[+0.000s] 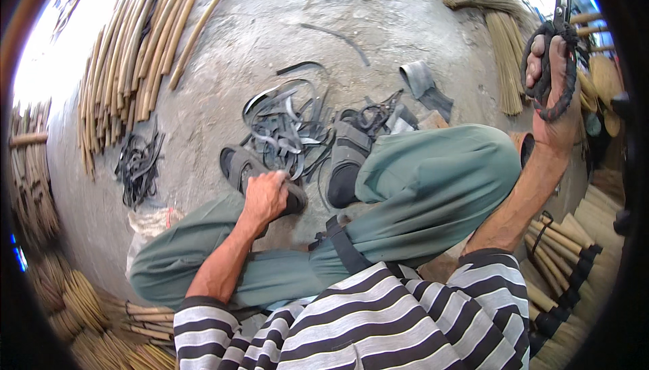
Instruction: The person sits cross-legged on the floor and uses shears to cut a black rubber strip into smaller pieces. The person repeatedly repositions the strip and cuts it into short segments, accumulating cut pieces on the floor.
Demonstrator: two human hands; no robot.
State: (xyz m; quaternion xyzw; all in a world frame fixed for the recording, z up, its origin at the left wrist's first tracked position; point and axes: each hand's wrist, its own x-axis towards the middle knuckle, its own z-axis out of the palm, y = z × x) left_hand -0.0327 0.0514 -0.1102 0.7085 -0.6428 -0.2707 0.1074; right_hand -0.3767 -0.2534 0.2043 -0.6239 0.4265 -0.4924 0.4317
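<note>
My right hand (558,65) is raised at the far right with its fingers through the handles of large scissors (562,13). Dark wrapping covers the handle loops, and the blades point away from me. Lower and to the left, my left hand (266,195) is closed above my left sandal (242,167), knuckles up. Whatever its fingers hold, if anything, is hidden. Beyond that hand a tangled heap of black and grey rubber-like strips (287,123) lies on the floor near my feet. A wider curled grey strip (427,86) rests farther right.
Long wooden sticks (128,59) lie side by side at the far left, with a smaller dark strip pile (140,167) nearer. Bundled broom bristles (503,52) lie at the far right. Tied brooms (551,255) stack beside my right elbow; stick bundles (84,302) sit at lower left.
</note>
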